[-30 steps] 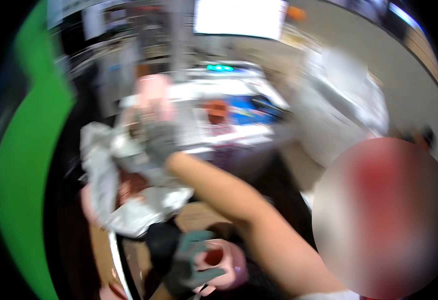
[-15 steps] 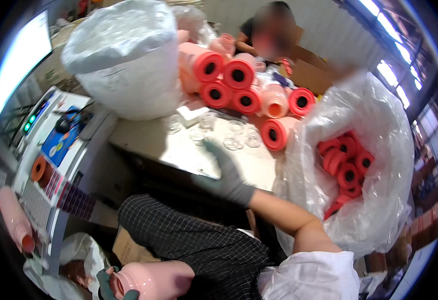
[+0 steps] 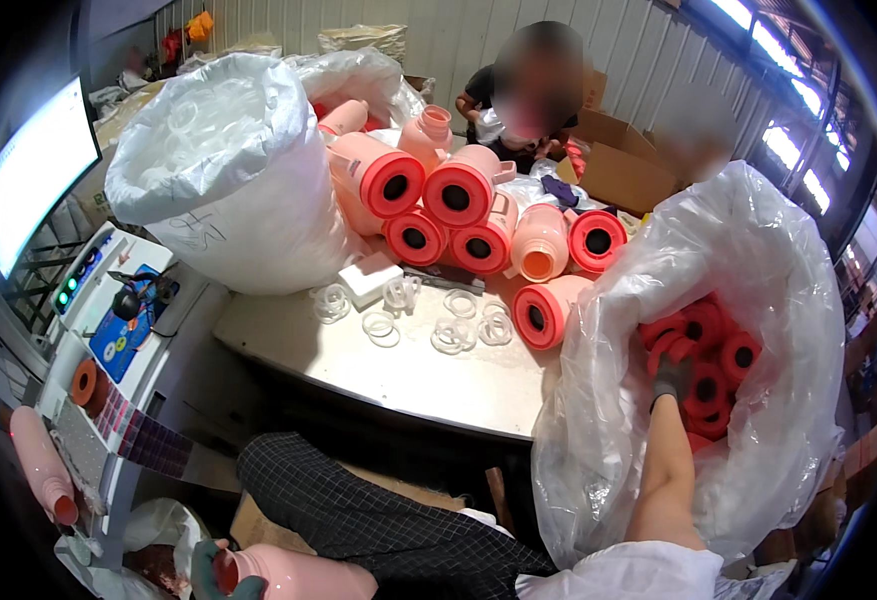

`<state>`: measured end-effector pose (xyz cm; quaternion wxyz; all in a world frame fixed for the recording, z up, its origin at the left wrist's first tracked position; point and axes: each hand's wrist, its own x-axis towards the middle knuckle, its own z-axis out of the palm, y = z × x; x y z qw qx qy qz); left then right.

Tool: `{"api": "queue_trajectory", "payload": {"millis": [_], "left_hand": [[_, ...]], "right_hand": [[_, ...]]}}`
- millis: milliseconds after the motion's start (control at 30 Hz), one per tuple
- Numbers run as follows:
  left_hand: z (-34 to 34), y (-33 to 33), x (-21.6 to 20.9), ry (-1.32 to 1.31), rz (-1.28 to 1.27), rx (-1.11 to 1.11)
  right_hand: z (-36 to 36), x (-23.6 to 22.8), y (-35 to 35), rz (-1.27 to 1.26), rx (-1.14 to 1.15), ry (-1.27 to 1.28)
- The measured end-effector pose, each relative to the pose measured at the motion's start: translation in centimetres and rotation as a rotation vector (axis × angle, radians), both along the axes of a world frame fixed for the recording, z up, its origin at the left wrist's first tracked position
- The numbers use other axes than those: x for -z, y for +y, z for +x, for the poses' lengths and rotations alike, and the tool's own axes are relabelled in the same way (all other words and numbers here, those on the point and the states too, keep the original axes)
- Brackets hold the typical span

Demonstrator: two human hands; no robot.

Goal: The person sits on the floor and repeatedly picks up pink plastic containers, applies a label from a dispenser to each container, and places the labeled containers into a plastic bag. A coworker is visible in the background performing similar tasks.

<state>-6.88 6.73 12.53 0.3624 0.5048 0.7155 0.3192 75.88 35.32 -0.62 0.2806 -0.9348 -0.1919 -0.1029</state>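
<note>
My left hand [image 3: 220, 578], in a grey-green glove, is closed around the open neck of a pink bottle [image 3: 308, 576] lying sideways against my lap. My gloved right hand [image 3: 669, 380] reaches into a large clear plastic bag [image 3: 598, 470] on the right. Its fingers are on a red ring-shaped part [image 3: 670, 346]; the fingertips are partly hidden. Several more such red parts [image 3: 704, 388], with black centres, lie heaped around it in the bag.
Stacked pink bottles [image 3: 378, 178] with red bases stand at the table's back. Clear rings [image 3: 453, 336] and a small white box [image 3: 369, 278] lie on the table [image 3: 358, 372]. A white sack [image 3: 278, 210] holds more clear rings. At left is a machine [image 3: 123, 400]; beyond sits a person [image 3: 528, 100].
My right hand has swung from above the table to the right and down into the plastic bag, onto the red parts. My left hand still holds the pink bottle.
</note>
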Motion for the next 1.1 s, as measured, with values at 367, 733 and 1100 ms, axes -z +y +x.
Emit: {"api": "queue_trajectory", "payload": {"millis": [367,733,1100], "left_hand": [[-2.2,-3.8,-0.1,0.384,0.262,-0.098],[-2.3,-9.8,8.4,-0.028,0.619,-1.012],[5.7,-2.4,10.7,-0.113,0.58,-0.816]], "right_hand": [[-13.7,-12.7,1.8,0.02,-0.513,-0.712],[-16.2,-18.3,4.5,-0.092,-0.543,-1.054],[-54.3,-13.5,-3.1,0.697,-1.936,0.427]]}}
